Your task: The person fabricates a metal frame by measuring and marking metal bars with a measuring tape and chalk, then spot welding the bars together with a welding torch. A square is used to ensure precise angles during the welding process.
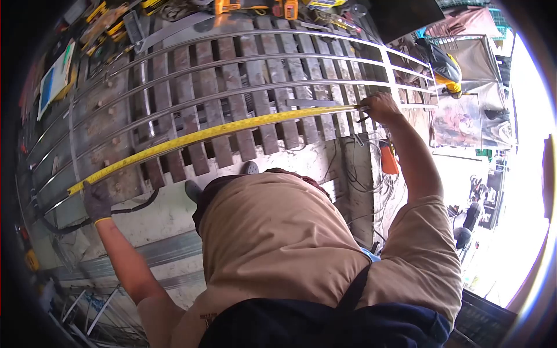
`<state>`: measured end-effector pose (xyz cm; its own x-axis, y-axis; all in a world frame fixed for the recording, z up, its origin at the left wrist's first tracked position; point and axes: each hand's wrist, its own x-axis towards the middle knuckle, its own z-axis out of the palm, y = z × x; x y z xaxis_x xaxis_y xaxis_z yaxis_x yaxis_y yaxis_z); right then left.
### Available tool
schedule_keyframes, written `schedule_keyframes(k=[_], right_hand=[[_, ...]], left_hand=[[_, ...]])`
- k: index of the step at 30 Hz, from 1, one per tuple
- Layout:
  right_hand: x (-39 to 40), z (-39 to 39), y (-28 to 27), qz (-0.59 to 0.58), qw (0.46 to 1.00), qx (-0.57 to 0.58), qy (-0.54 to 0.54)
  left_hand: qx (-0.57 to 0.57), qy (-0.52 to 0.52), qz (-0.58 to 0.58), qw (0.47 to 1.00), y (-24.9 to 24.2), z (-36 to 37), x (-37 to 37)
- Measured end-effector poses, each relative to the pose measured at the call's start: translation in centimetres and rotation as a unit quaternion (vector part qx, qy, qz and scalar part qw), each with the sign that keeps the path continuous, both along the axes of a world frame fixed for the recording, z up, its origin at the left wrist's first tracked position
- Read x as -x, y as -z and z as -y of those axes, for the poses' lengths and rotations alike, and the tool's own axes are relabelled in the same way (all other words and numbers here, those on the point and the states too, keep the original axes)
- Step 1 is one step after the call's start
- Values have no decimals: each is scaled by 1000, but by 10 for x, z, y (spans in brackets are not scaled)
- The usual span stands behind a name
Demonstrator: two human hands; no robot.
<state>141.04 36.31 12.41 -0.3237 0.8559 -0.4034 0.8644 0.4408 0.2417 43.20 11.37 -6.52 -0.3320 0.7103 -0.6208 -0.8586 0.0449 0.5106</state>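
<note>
A yellow tape measure blade [214, 132] stretches along the near rail of a metal frame with long parallel bars [232, 78]. The frame lies across a slatted bench [200, 159]. At the blade's left end, my left hand [97, 203], in a dark grey glove, has its fingers closed at the tape's edge. My bare right hand [381, 108] pinches the blade's other end near a crossbar [387, 69]. A thin dark stick-like piece pokes out below those fingers. Just behind the tape, a short flat metal strip [313, 103] rests on the slats.
Orange power tools [226, 7] and other gear crowd the bench's far edge. Cables [362, 180] hang beside a block at the near right, by an orange object [389, 160]. Another person [444, 66] is beyond the frame's right end. Metal bars [96, 310] lie at lower left.
</note>
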Motion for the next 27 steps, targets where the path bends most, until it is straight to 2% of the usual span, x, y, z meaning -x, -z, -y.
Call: schedule_keyframes(k=[3,6,10,14,17,20,27], right_hand=[[-23,-1,5,-48,998,-22,-24],[-38,-9,12,-60,997,-31,-38],[-23,-16,-8,27,999,18,13],[-26,-25,-11,125,990,59,12],[-21,-27,-17,137,989,62,10],[-27,-33,-4,165,984,70,-8],[-22,-31,-2,184,980,75,4]], left_hand=[[42,-49,-89,994,3,-3,4],[61,-34,-144,987,-2,-2,1],[66,-79,-124,987,-8,-5,-2],[70,-27,-186,980,-1,1,12],[92,-73,-158,980,-17,-5,-13],[71,-56,-113,989,-7,-2,4],[58,-25,-149,987,0,3,15]])
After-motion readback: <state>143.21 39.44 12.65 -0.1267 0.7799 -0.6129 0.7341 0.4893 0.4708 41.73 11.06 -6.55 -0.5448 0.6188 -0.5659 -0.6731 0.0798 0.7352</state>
